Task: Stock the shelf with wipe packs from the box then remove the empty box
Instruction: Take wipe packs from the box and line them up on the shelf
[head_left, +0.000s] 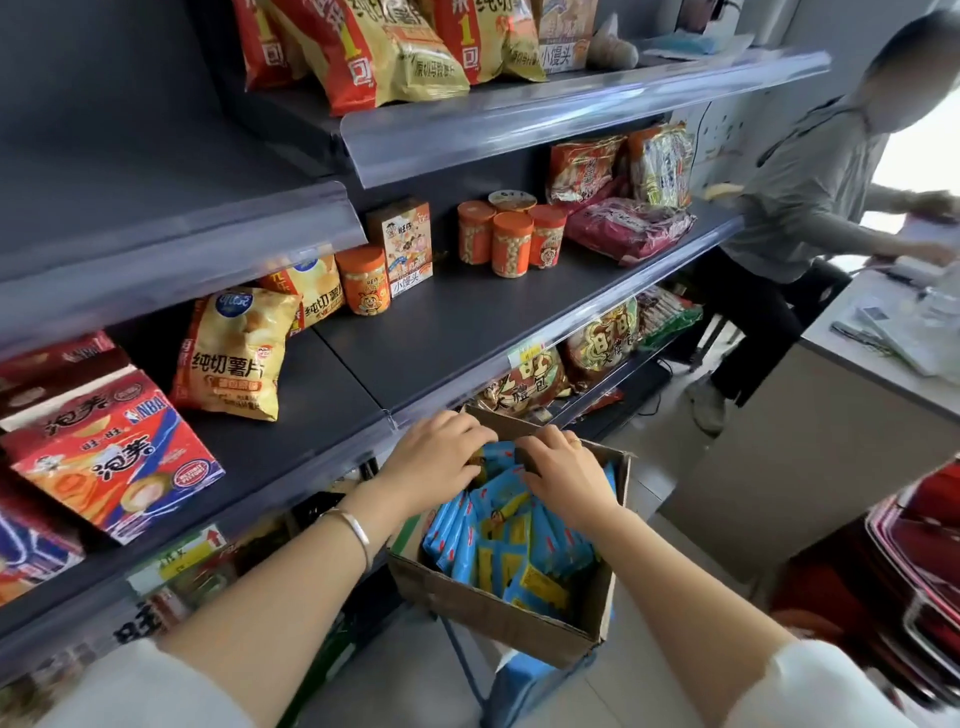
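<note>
Wipe packs (498, 540), blue, stood packed in open cardboard box (493, 618) just below dark shelf (415, 332); left hand (434, 457) curled fingers among them, grip unclear; right hand (563, 470) close beside, pinched one pack's top edge

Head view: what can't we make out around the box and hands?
All in the head view.
1. Left hand: fingertips are hidden behind its own knuckles, so any grip cannot be confirmed.
2. Right hand: same; fingertips sink among the wipe packs.
3. Wipe packs: print is blurred; lower layers are hidden by the top ones, so the count is unknown.
4. Box: what it rests on is mostly hidden beneath it.
</note>
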